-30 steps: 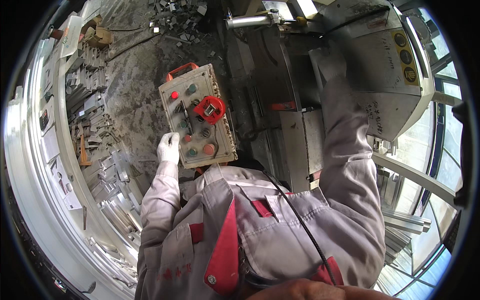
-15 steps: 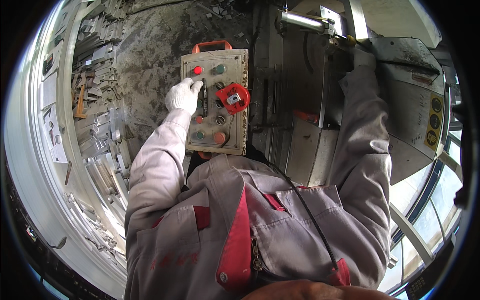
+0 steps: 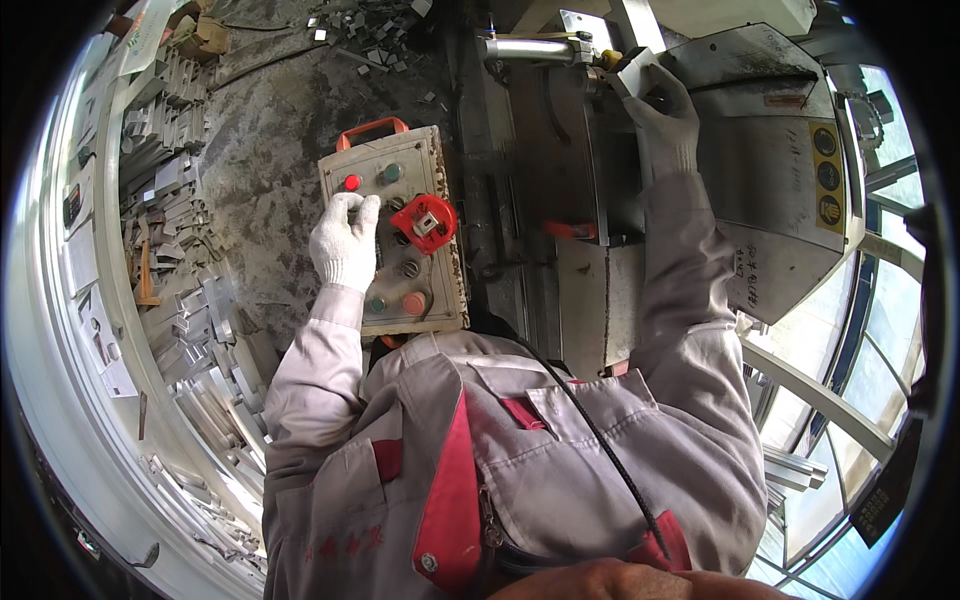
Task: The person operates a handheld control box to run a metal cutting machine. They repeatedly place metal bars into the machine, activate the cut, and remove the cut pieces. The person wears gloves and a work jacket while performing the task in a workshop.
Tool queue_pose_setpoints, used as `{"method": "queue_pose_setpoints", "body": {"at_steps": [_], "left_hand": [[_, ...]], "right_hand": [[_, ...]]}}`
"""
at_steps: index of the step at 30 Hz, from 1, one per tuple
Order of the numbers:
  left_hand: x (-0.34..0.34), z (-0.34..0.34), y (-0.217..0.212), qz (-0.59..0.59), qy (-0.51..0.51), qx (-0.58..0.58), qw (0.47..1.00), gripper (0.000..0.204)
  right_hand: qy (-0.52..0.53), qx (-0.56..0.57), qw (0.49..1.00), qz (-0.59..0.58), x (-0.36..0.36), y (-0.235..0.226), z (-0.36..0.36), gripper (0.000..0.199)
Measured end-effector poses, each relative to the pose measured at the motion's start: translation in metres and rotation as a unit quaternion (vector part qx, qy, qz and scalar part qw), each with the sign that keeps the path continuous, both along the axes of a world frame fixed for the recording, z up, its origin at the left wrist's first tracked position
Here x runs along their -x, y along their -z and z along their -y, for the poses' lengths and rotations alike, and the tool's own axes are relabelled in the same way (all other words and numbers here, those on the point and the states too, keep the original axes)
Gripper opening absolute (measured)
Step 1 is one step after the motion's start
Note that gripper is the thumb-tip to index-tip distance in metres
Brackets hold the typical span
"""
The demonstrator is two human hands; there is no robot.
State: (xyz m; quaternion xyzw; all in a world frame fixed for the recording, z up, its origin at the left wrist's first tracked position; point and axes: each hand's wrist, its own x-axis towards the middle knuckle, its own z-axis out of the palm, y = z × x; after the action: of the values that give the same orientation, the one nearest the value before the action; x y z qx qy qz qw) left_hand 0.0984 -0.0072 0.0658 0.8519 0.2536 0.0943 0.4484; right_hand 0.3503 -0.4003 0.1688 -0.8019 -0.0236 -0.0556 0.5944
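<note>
My left hand [image 3: 343,240], in a white knit glove, is over the left side of a control box [image 3: 440,290], just below a red push button [image 3: 352,183]. Its fingers are bent together, and whatever is under or between them is hidden. A red tape measure [image 3: 424,224] lies on the panel to the right of that hand. At the upper right, my gloved right hand [image 3: 668,125] is closed around a short, silvery, angular metal piece [image 3: 633,75]. That piece is beside the end of a metal cylinder [image 3: 535,50] on the machine.
The machine's grey metal housing [image 3: 740,150], with a yellow warning label [image 3: 827,175], stands right of my right arm. Stacked metal profile offcuts [image 3: 185,215] fill the left side. Small scraps [image 3: 375,40] litter the floor beyond the box, which has an orange handle [image 3: 372,130].
My right hand has come out from beside the housing and now shows a metal piece in its grip. My left hand has stayed over the panel, its fingers more bent. The whole view has shifted.
</note>
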Motion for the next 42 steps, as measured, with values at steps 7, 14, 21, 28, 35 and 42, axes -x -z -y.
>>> {"method": "queue_pose_setpoints", "body": {"at_steps": [7,14,21,28,35,42], "left_hand": [[-0.040,0.056,-0.050,0.086,0.175,0.307,0.931,0.041],[0.014,0.065,-0.019,0.065,0.036,0.378,0.923,0.035],[0.070,0.010,-0.002,0.105,-0.204,0.440,0.868,0.040],[0.179,-0.065,0.008,0.016,-0.370,0.321,0.872,0.044],[0.308,-0.166,0.092,0.139,-0.581,0.470,0.650,0.036],[0.405,-0.411,0.155,0.120,-0.670,0.418,0.602,0.051]], "right_hand": [[-0.326,-0.017,0.929,-0.177,0.128,-0.014,-0.093,0.058],[-0.316,-0.156,0.897,-0.268,0.208,0.012,-0.149,0.046],[-0.563,0.157,0.800,-0.137,0.185,-0.001,-0.180,0.052],[-0.080,0.351,0.923,0.136,-0.041,-0.048,-0.239,0.069],[-0.211,0.304,0.919,0.136,0.044,0.047,-0.246,0.048],[-0.112,0.349,0.929,-0.046,0.130,0.095,-0.163,0.051]]}}
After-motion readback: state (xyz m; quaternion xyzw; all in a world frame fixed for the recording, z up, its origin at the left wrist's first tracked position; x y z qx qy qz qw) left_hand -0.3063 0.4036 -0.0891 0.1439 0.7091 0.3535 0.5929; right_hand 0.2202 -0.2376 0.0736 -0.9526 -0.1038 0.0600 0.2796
